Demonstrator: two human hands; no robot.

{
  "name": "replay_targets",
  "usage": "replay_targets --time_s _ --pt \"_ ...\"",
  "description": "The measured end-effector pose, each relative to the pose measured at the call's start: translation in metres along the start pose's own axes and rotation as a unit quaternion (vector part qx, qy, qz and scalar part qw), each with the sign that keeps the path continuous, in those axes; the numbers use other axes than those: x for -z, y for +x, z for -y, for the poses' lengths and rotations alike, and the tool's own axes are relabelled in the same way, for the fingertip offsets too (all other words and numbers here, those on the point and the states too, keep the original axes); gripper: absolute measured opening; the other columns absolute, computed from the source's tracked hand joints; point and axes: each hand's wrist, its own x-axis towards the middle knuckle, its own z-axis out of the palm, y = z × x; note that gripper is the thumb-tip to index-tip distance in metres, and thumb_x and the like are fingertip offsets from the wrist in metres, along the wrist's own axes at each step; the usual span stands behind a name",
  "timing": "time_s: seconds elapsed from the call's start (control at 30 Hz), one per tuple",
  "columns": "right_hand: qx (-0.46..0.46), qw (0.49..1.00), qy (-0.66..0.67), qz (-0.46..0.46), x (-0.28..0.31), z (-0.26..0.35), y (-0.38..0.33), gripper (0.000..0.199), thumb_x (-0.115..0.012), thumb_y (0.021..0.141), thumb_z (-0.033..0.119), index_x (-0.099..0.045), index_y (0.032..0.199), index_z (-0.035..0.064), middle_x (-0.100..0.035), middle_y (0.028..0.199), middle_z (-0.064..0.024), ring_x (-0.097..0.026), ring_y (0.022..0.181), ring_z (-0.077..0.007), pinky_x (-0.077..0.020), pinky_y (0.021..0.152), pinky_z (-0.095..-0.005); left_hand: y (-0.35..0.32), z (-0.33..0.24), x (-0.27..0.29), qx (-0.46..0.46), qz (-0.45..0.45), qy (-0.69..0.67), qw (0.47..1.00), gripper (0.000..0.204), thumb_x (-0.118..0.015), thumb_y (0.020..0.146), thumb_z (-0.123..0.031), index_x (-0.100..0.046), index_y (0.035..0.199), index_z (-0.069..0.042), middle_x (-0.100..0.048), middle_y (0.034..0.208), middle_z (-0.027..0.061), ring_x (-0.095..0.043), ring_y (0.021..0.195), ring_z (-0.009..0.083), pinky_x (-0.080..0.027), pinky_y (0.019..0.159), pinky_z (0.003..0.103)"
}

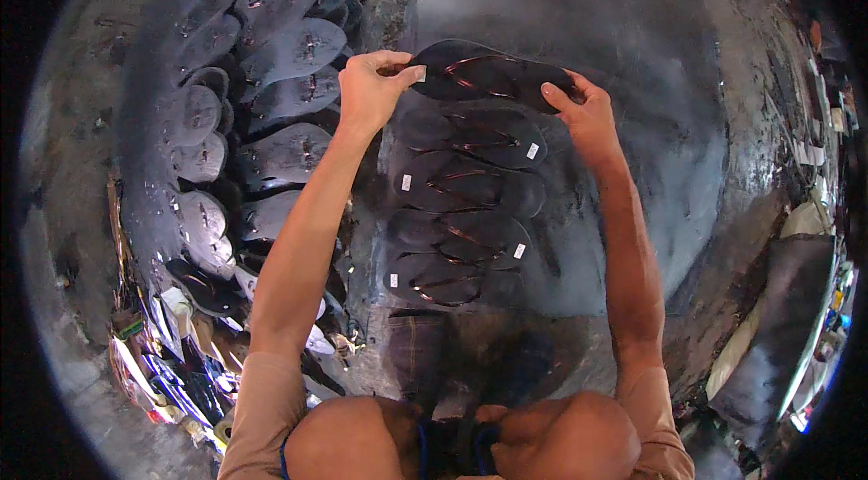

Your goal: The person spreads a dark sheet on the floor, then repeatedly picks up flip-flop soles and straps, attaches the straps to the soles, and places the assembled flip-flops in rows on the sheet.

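Both of my hands hold one black flip-flop [488, 71] with shiny dark straps, level above the dark mat. My left hand [372, 91] pinches its left end, and a small white label shows at the thumb tip. At the other end, my right hand [583, 108] grips the edge between thumb and fingers. Just nearer to me, several black flip-flops [466, 186] lie in a column on the mat, sideways and alternating in direction. Small white labels [532, 151] stick to one end of these.
Many grey-black flip-flops [285, 155] lie in overlapping rows on the left. The dark mat [633, 209] spreads to the right and far side. Piled scraps and strips [181, 353] sit at lower left; a dark roll or sheet [778, 317] and clutter line the right edge.
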Motion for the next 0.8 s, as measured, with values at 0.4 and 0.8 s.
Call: replay_targets --time_s 0.4,0.8 --pt "-0.013 0.998 -0.056 -0.011 -0.005 -0.027 0.029 0.053 -0.085 0.092 0.018 -0.066 0.14 0.004 -0.076 0.109 -0.0125 -0.072 0.095 -0.0173 -0.0577 0.085 -0.0334 0.017 0.017 -0.021 -0.103 0.042 0.299 0.948 0.034 -0.085 0.087 -0.019 -0.082 0.119 -0.007 -0.078 0.1 0.0165 -0.072 0.096 0.0257 -0.057 0.087 0.037" --pt "0.174 0.887 -0.426 -0.042 -0.02 -0.014 0.024 0.056 -0.09 0.08 0.033 -0.076 0.133 0.0182 -0.07 0.126 -0.0029 -0.058 0.122 -0.0309 -0.0436 0.106 -0.0481 0.027 0.019 -0.039 -0.094 0.224 0.092 0.966 0.091 -0.098 0.066 -0.016 -0.065 0.15 -0.029 -0.05 0.11 0.0123 -0.055 0.105 0.0306 -0.049 0.1 0.039"
